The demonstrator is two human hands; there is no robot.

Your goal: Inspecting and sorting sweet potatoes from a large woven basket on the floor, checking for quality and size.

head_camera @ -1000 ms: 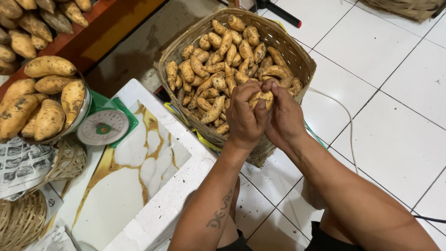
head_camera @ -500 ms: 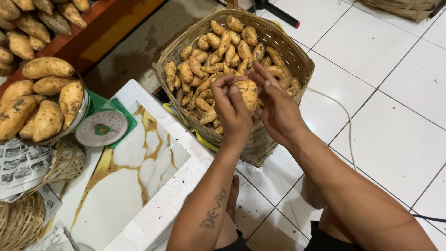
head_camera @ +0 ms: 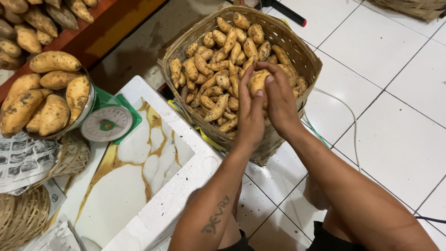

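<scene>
Both my hands meet over a woven basket (head_camera: 304, 56) that is full of small dirty sweet potatoes (head_camera: 218, 56). Between them I hold one pale sweet potato (head_camera: 258, 80). My left hand (head_camera: 251, 116) cups it from the left with the fingers pointing up. My right hand (head_camera: 278, 100) wraps it from the right, its fingertips over the top. The held sweet potato hangs just above the heap in the basket.
A kitchen scale (head_camera: 108, 123) with a bowl of large sweet potatoes (head_camera: 44, 100) stands on a white box lid (head_camera: 153, 186) at left. More sweet potatoes (head_camera: 28, 28) lie on an orange shelf. Small baskets (head_camera: 21, 218) and newspaper (head_camera: 21, 160) sit at lower left. White floor tiles (head_camera: 395, 116) at right.
My hands have lifted the sweet potato slightly and turned it between the palms, with the fingers now stretched further up over it. The basket and scale have not moved.
</scene>
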